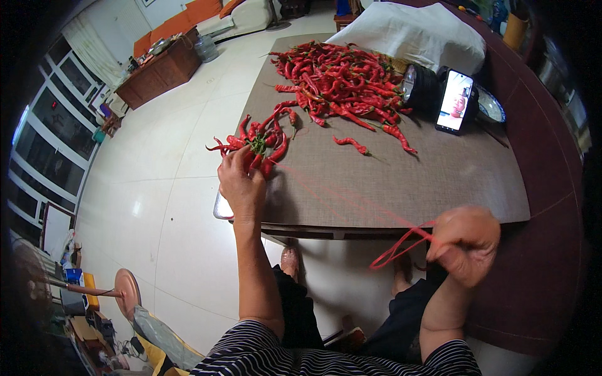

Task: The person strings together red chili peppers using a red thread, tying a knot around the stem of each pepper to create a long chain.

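At the left edge of the table (423,188), my left hand (243,179) grips a bunch of red chili peppers (281,146). Their green stems (257,144) gather at its middle, and the fingertips are partly hidden behind the peppers. My right hand (465,244), a little blurred, is closed on a red string (400,249) near the table's front right corner. The string runs taut from the bunch to this hand, and a loop of it hangs below the fist. A large pile of red chili peppers (338,80) covers the far part of the table. One loose pepper (352,143) lies nearer.
A phone (455,101) with a lit screen leans by a dark cylindrical object (421,87). Behind them are a patterned bowl (491,105) and a white cloth (414,30) over something. A fan's round base (127,293) stands on the floor at left.
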